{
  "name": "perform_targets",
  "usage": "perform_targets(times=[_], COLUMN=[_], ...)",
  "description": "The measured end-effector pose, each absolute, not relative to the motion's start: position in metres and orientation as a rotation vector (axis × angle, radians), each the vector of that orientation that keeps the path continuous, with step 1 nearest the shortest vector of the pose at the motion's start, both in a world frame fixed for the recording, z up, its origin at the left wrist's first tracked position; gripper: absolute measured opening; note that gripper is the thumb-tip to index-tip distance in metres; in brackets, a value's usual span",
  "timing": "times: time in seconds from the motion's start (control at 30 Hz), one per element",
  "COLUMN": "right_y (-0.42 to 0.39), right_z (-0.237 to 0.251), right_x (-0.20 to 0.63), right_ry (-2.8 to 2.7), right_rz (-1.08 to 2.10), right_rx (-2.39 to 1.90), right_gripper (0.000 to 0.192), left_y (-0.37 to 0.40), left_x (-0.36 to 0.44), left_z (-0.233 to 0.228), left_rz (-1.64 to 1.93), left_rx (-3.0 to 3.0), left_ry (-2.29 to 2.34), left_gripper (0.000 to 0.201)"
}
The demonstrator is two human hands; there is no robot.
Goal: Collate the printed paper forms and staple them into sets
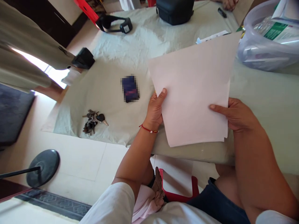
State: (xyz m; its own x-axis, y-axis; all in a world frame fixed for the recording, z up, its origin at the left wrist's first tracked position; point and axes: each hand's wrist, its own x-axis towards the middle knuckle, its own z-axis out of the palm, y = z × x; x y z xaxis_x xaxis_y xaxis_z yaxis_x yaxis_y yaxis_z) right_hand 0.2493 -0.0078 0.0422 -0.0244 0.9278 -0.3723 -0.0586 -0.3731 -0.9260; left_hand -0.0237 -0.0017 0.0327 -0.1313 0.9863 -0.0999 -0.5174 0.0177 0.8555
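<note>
Between my two hands are large blank white sheets of paper (193, 90), held slanted above the cloth-covered table. My left hand (156, 107) grips the left edge, thumb on top and fingers hidden underneath. On the right edge, my right hand (235, 115) pinches the paper the same way, its thumb lying flat on the surface. A second edge shows at the lower right corner, so more than one sheet is there. A red string bracelet (149, 129) circles my left wrist.
Left of the paper, a blurred dark blue item (130, 89) and a bunch of keys (93, 120) lie on the tablecloth (112, 62). A black case (174, 11), a black headset-like strap (114, 24) and a plastic basket (268, 59) stand farther back. Another person's hand (230, 4) rests at the far edge.
</note>
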Motion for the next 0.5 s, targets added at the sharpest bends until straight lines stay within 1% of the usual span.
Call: perform_targets(times=[0.07, 0.17, 0.3, 0.4, 0.5], right_y=[-0.008, -0.005, -0.006, -0.01, -0.012], right_z=[0.041, 0.039, 0.052, 0.064, 0.066], right_x=[0.241, 0.234, 0.228, 0.227, 0.234], right_ry=[-0.963, -0.963, -0.995, -1.061, -1.12], right_rz=[1.435, 1.192, 0.905, 0.832, 0.903], right_rx=[-1.37, -1.241, -1.05, -0.99, -1.042], right_gripper=[0.051, 0.045, 0.038, 0.03, 0.039], left_y=[-0.004, -0.007, -0.009, -0.009, -0.005], left_x=[-0.028, -0.034, -0.039, -0.041, -0.048], left_z=[0.034, 0.037, 0.046, 0.053, 0.052], left_rz=[1.445, 1.361, 1.323, 1.398, 1.388], left_rx=[0.804, 1.026, 1.313, 1.438, 1.493], left_ry=[0.897, 0.879, 0.923, 0.953, 0.982], left_gripper=[0.057, 0.055, 0.045, 0.044, 0.051])
